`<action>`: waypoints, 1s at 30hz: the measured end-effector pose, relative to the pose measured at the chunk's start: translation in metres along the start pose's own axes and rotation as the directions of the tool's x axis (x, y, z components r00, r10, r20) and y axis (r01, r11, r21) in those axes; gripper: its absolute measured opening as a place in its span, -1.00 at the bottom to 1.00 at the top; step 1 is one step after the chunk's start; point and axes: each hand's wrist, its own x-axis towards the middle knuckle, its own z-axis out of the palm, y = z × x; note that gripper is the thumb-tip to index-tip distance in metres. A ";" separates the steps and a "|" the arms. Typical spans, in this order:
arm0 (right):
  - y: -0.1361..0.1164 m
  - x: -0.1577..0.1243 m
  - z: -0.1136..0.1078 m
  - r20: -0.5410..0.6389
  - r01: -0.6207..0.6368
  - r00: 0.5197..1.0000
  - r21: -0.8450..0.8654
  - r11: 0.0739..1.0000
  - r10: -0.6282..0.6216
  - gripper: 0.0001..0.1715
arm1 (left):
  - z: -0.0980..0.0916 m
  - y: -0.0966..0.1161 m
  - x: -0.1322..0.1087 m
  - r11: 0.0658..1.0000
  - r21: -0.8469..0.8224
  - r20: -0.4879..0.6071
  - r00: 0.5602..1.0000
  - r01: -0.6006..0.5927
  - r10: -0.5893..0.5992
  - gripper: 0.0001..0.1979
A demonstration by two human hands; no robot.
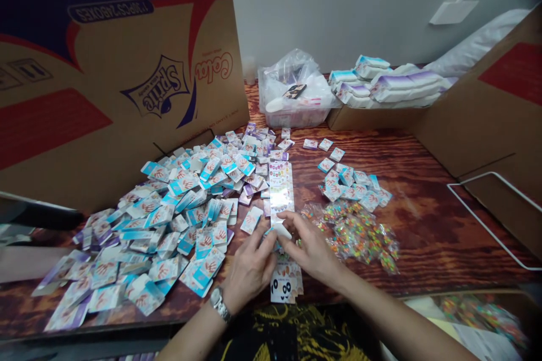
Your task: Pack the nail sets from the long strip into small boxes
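My left hand and my right hand meet at the near middle of the wooden table. Both pinch a small white packet between their fingertips. A long sticker sheet lies just beyond the packet. Under my hands lies a white card with printed faces. A big heap of small blue, white and purple packets spreads to the left. A watch sits on my left wrist.
Small clear bags of colourful bits lie to the right, with a smaller cluster of packets behind them. A big cardboard box stands at left, another at right. A plastic tub in a bag and stacked packs sit at the back.
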 end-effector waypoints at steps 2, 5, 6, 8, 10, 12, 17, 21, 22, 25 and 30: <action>0.000 -0.001 0.005 -0.032 -0.010 0.999 0.061 0.998 0.012 -0.72 | -0.001 0.000 0.000 1.000 0.014 -0.028 1.000 0.008 -0.007 -0.55; 0.002 -0.002 0.009 -0.026 -0.034 0.999 0.179 0.983 0.040 -0.81 | -0.003 0.000 -0.001 0.999 0.035 -0.060 0.998 0.032 -0.030 -0.54; 0.002 -0.001 0.011 -0.021 -0.059 0.998 0.214 0.975 0.065 -0.82 | -0.002 0.000 -0.002 0.999 0.035 -0.065 0.997 0.036 -0.034 -0.53; 0.002 -0.001 0.014 -0.026 -0.120 0.991 0.284 0.951 0.132 -0.83 | 0.000 0.000 -0.004 0.999 0.032 -0.078 0.996 0.040 -0.038 -0.49; 0.002 0.000 0.017 -0.024 -0.177 0.980 0.340 0.924 0.196 -0.85 | 0.003 0.000 -0.006 0.997 0.044 -0.105 0.993 0.059 -0.054 -0.43; 0.002 0.001 0.019 -0.029 -0.213 0.971 0.355 0.910 0.238 -0.86 | 0.007 0.000 -0.008 0.994 0.074 -0.124 0.989 0.084 -0.074 -0.38; 0.001 0.001 0.022 -0.077 -0.197 0.972 0.249 0.948 0.222 -0.88 | 0.011 0.001 -0.009 0.990 0.108 -0.092 0.993 0.089 -0.079 -0.36; 0.000 0.001 0.022 -0.107 -0.170 0.976 0.178 0.969 0.191 -0.88 | 0.013 0.002 -0.009 0.987 0.148 -0.103 0.993 0.068 -0.053 -0.35; 0.000 0.001 0.022 -0.114 -0.168 0.975 0.171 0.971 0.189 -0.87 | 0.015 0.002 -0.009 0.983 0.172 -0.115 0.992 0.066 -0.047 -0.34; -0.002 0.002 0.021 -0.126 -0.159 0.976 0.160 0.974 0.180 -0.87 | 0.019 0.002 -0.011 0.965 0.250 -0.140 0.989 0.075 -0.041 -0.33; -0.006 0.000 0.018 -0.129 -0.119 0.982 0.151 0.981 0.138 -0.85 | 0.024 0.002 -0.012 0.941 0.323 -0.136 0.989 0.104 -0.063 -0.31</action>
